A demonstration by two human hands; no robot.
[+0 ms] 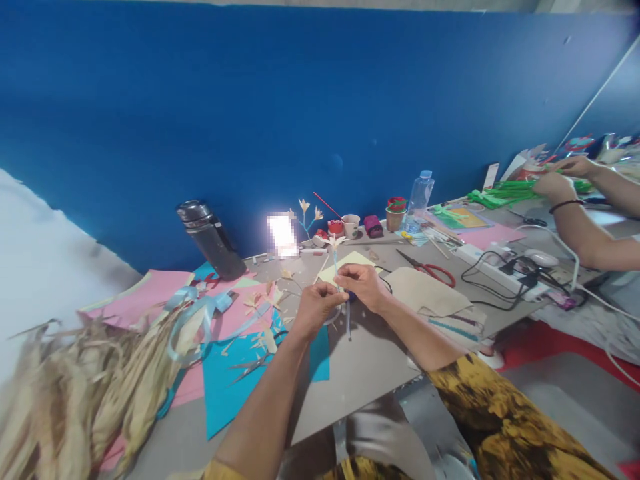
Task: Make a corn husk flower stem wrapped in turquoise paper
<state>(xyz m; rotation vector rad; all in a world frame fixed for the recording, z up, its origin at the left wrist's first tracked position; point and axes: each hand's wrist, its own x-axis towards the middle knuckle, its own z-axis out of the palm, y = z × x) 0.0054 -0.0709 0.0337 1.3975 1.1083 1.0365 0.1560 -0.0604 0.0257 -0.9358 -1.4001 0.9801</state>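
Observation:
A pale flower [335, 244] stands upright on a thin light-blue stem between my two hands at the middle of the table. My left hand [320, 308] is closed, its thumb and finger pinching the lower stem. Just above it, my right hand [363, 283] pinches the same stem below the petals. A narrow pale-blue strip [349, 323] hangs down under my fingers. Small scissors [253, 365] lie on a blue sheet [225, 403] to the left, among cut husk pieces.
Dried husks [75, 393] and a ribbon roll [193, 333] lie left, near a dark flask [213, 240]. Red-handled scissors [433, 268], a bottle [420, 200] and a power strip [500, 272] are right. Another person's hands [563, 180] hold green material at far right.

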